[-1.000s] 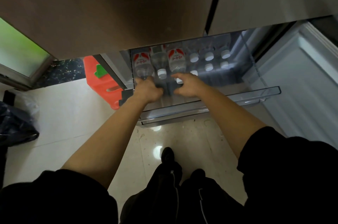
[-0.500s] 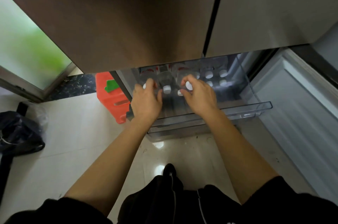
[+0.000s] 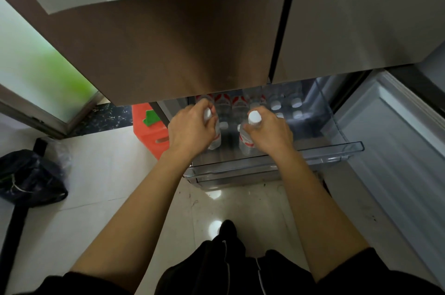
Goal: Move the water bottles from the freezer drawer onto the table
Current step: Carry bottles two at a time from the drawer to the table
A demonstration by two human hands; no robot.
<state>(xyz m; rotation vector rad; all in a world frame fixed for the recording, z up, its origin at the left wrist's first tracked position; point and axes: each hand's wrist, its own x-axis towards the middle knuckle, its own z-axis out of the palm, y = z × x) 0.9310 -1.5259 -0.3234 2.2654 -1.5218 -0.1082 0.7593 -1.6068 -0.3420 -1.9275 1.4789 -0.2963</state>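
Head view. We now have a bottle in each hand. The left hand (image 3: 192,131) is clamped around the neck and shoulder of the left bottle (image 3: 215,137), and the right hand (image 3: 269,133) is clamped around the right bottle (image 3: 248,137) just below its white cap (image 3: 254,118). Half a second earlier both hands were lower, fingers settling on caps among the standing rows; a second earlier they were only reaching in. Both bottles now sit higher than the rest, so we judge the lift out of the freezer drawer (image 3: 337,150) to be under way, and the first pair nearly free.

Orientation: each held bottle's long axis runs roughly vertical, cap up toward the camera and base down toward the drawer floor. In the frame the bases splay slightly toward 6 o'clock, with caps at 12 o'clock (the wide lens exaggerates this). Whether the bases have cleared the drawer's front rim we cannot tell.

The remaining bottles (image 3: 240,104) stand upright in the drawer at 12 o'clock of the hands, red labels visible, with more white caps at 2 o'clock of the right hand. The drawer is pulled out beneath the closed upper doors (image 3: 192,54).

The table is not in view, so the carry and placement remain to be done.
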